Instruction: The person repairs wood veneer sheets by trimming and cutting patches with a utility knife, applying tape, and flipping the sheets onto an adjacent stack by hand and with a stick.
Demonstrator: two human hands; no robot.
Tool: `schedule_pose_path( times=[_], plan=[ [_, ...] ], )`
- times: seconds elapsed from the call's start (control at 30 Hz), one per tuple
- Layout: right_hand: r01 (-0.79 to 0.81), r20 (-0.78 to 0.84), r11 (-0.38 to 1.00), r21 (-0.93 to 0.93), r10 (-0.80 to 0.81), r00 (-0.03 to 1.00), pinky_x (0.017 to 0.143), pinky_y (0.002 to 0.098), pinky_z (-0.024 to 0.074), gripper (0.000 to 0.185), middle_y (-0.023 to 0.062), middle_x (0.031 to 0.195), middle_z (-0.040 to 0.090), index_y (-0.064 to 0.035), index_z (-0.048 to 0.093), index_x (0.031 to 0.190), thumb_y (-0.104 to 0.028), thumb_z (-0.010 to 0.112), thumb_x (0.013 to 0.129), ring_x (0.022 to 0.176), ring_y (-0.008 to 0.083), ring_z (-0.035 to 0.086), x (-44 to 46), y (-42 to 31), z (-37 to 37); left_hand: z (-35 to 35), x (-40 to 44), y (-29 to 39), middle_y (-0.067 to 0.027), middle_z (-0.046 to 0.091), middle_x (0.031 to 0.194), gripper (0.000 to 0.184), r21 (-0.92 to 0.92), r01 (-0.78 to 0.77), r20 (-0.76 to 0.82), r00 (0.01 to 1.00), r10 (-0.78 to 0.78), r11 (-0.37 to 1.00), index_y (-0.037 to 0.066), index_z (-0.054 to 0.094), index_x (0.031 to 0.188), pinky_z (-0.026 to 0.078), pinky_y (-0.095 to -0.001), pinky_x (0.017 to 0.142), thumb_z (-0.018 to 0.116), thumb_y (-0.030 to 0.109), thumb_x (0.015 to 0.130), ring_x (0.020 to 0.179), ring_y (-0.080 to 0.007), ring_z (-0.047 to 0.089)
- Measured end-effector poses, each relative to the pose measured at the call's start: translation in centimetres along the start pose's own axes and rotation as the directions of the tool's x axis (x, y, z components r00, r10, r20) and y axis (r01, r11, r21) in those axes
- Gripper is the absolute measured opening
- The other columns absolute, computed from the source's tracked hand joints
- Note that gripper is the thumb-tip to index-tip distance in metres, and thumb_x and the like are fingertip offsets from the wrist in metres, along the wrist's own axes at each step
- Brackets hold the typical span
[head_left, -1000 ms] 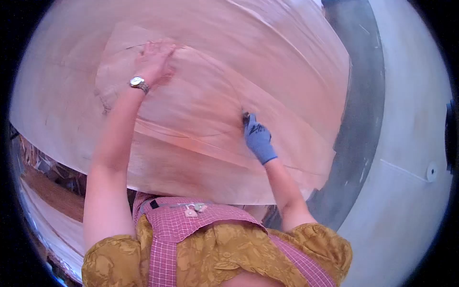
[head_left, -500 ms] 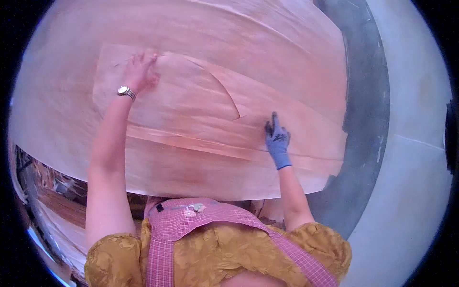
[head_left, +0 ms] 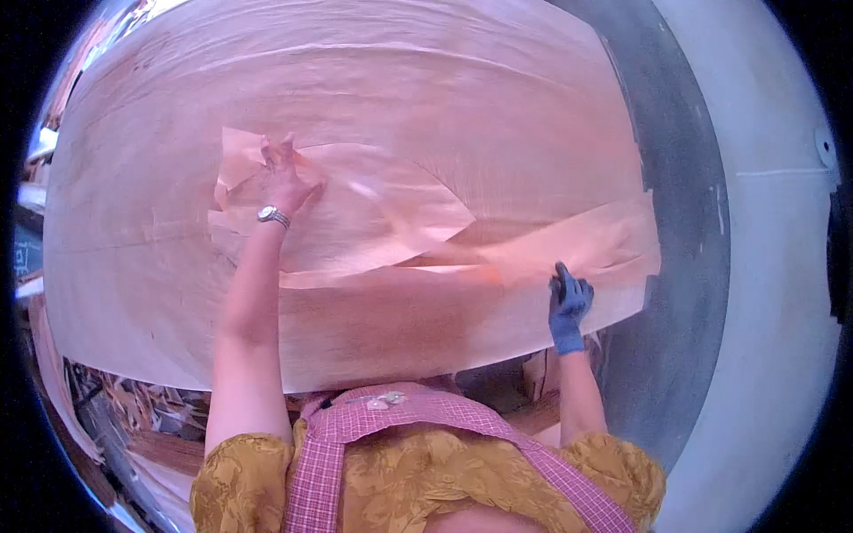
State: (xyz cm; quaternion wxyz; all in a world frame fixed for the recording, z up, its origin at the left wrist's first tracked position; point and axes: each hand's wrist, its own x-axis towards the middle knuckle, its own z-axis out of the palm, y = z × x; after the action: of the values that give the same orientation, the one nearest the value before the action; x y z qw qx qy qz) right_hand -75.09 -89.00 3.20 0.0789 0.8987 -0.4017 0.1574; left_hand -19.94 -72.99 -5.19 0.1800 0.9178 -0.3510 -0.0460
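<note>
A stack of thin, pinkish wood veneer sheets (head_left: 373, 329) spreads before me. On top lies a loose veneer piece (head_left: 373, 204) with a curved right end and a creased upper left corner. My left hand (head_left: 289, 185), bare with a wristwatch (head_left: 272, 214), presses on this piece with bent, spread fingers. To the right, a veneer strip (head_left: 569, 242) is lifted and buckled. At its lower edge, my right hand (head_left: 571, 306) in a blue-grey glove has its fingers curled, seemingly pinching the strip; the fingertips are partly hidden.
Beyond the right side of the stack runs a dark grey band (head_left: 680, 222) beside a pale floor (head_left: 764, 293). Torn veneer scraps (head_left: 147, 404) lie below the stack's left front edge. More clutter shows at the far left.
The loose piece has shifted and crumpled under my left hand, separating from the strip on the right. That strip has lifted, and my right hand has moved right and nearer my body, fingers curling.
</note>
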Motion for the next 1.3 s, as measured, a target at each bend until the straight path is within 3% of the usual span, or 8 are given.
schedule_pose_path(
  times=[0.4, 0.57, 0.77, 0.93, 0.97, 1.0, 1.17, 1.3],
  plan=[
    [0.143, 0.63, 0.951, 0.276, -0.291, 0.72, 0.072, 0.0449, 0.0477, 0.036, 0.0079, 0.093, 0.064, -0.0165, 0.062, 0.12, -0.026, 0.064, 0.085, 0.081, 0.029, 0.061, -8.5, -11.9, -10.0, -1.8, 0.5, 1.9, -0.0286, 0.035, 0.14, 0.029, -0.113, 0.075, -0.116, 0.989, -0.088, 0.991, 0.012, 0.05, 0.12, 0.043, -0.0507, 0.097, 0.05, 0.027, 0.095, 0.117, -0.0457, 0.049],
    [0.261, 0.044, 0.93, 0.258, -0.281, 0.959, 0.072, 0.0431, 0.0512, 0.032, 0.0104, 0.1, 0.062, -0.013, 0.059, 0.117, -0.031, 0.058, 0.091, 0.088, 0.0285, 0.063, 6.3, -19.4, -0.9, 0.1, 0.6, 0.8, -0.0275, 0.035, 0.141, 0.029, -0.153, 0.018, -0.206, 0.977, -0.05, 0.988, 0.01, 0.049, 0.12, 0.043, -0.049, 0.096, 0.048, 0.025, 0.096, 0.118, -0.0438, 0.049],
    [0.089, 0.564, 0.996, 0.014, -0.081, 0.822, 0.085, 0.047, 0.0514, 0.03, 0.0164, 0.118, 0.06, -0.0083, 0.056, 0.119, -0.024, 0.044, 0.096, 0.11, 0.0329, 0.058, 12.6, -22.4, 8.7, -5.2, -3.1, -1.4, -0.0205, 0.046, 0.134, 0.023, -0.35, -0.13, -0.291, 0.956, 0.024, 0.928, 0.004, 0.049, 0.116, 0.044, -0.0415, 0.094, 0.048, 0.006, 0.093, 0.115, -0.0363, 0.049],
    [0.108, 0.334, 0.982, 0.157, -0.155, 0.93, 0.088, 0.0496, 0.0501, 0.028, 0.0186, 0.119, 0.059, -0.0074, 0.054, 0.116, -0.023, 0.042, 0.096, 0.114, 0.0356, 0.055, 11.1, -21.7, 10.1, -12.2, -22.1, -7.2, -0.0216, 0.047, 0.128, 0.036, -0.046, -0.352, -0.564, 0.781, 0.267, 0.935, -0.004, 0.046, 0.123, 0.039, -0.0437, 0.101, 0.045, -0.007, 0.087, 0.115, -0.0356, 0.046],
    [0.125, 0.327, 0.98, 0.155, -0.17, 0.93, 0.089, 0.0495, 0.0498, 0.029, 0.0185, 0.12, 0.058, -0.0084, 0.054, 0.117, -0.024, 0.042, 0.096, 0.115, 0.035, 0.054, 11.3, -21.4, 11.1, -13.3, -27.2, -8.0, -0.0233, 0.045, 0.133, 0.042, -0.334, -0.186, -0.434, 0.901, 0.024, 0.924, -0.004, 0.044, 0.127, 0.037, -0.0452, 0.102, 0.044, -0.008, 0.085, 0.121, -0.0392, 0.044],
    [0.068, 0.309, 0.979, 0.194, -0.127, 0.943, 0.089, 0.0492, 0.0494, 0.029, 0.0197, 0.12, 0.059, -0.0083, 0.055, 0.115, -0.027, 0.041, 0.097, 0.114, 0.0352, 0.055, 11.3, -21.2, 11.3, -13.9, -31.9, -10.1, -0.026, 0.045, 0.132, 0.046, 0.018, -0.265, -0.439, 0.864, 0.246, 0.964, -0.004, 0.042, 0.13, 0.037, -0.0468, 0.102, 0.043, -0.008, 0.084, 0.122, -0.0423, 0.043],
    [-0.093, 0.389, 0.952, 0.29, -0.029, 0.921, 0.087, 0.0493, 0.0478, 0.034, 0.0234, 0.114, 0.062, -0.0071, 0.057, 0.115, -0.032, 0.043, 0.098, 0.106, 0.0385, 0.059, 13.2, -20.5, 11.2, -15.3, -50.6, -16.9, -0.0283, 0.036, 0.141, 0.048, -0.082, 0.025, 0.027, 0.999, -0.023, 0.996, 0.003, 0.048, 0.127, 0.036, -0.0506, 0.105, 0.062, 0.02, 0.084, 0.126, -0.0475, 0.039],
    [-0.161, 0.35, 0.923, 0.349, 0.031, 0.936, 0.086, 0.05, 0.0475, 0.037, 0.0255, 0.11, 0.063, -0.0068, 0.058, 0.121, -0.032, 0.045, 0.097, 0.102, 0.0413, 0.06, 14.6, -20.1, 9.4, -22.7, -52.0, -18.7, -0.0177, 0.067, 0.102, 0.057, 0.189, 0.127, 0.747, 0.626, -0.226, 0.974, 0.007, 0.053, 0.129, 0.053, -0.046, 0.082, 0.069, 0.014, 0.074, 0.093, -0.036, 0.066]
  ],
)
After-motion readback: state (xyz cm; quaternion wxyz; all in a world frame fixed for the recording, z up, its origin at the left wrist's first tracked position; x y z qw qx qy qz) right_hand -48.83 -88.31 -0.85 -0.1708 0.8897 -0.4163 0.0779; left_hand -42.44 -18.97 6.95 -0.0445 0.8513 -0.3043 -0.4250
